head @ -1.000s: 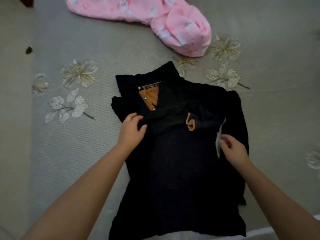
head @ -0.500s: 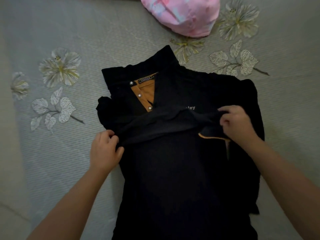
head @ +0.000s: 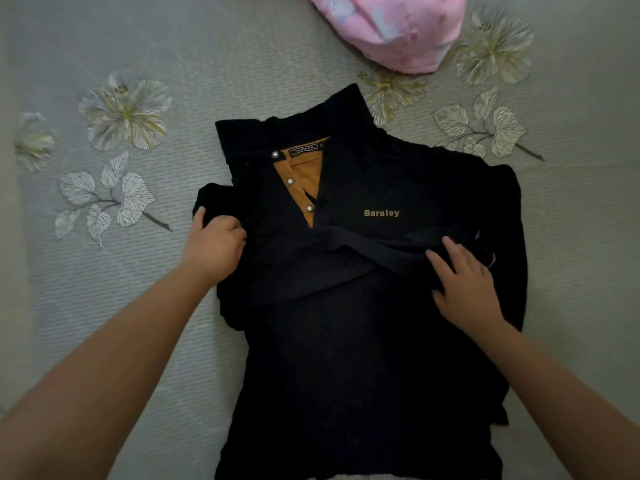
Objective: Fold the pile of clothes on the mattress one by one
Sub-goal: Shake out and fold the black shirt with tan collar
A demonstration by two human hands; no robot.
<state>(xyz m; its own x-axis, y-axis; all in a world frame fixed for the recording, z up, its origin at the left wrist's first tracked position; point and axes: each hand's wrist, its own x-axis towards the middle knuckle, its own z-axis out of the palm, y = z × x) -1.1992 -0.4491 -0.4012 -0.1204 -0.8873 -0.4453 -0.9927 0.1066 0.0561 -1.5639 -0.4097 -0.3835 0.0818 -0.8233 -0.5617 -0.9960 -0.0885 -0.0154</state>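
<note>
Sleeve-folding is proceeding: left hand [head: 215, 244] is gripping the black polo shirt [head: 363, 341] edge, right hand [head: 465, 282] is pressing flat, fingers spread; next, probably folding the hem upward.

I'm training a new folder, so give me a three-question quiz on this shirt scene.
1. True or false: the black shirt lies collar away from the person.
2. Which hand grips the shirt's edge: (a) left hand (b) right hand?
3. Fill in: the pink garment lies on the ____ beyond the collar.

Key: 1 true; 2 a, the right hand lies with straight fingers on the folded sleeves; 3 mattress.
</note>
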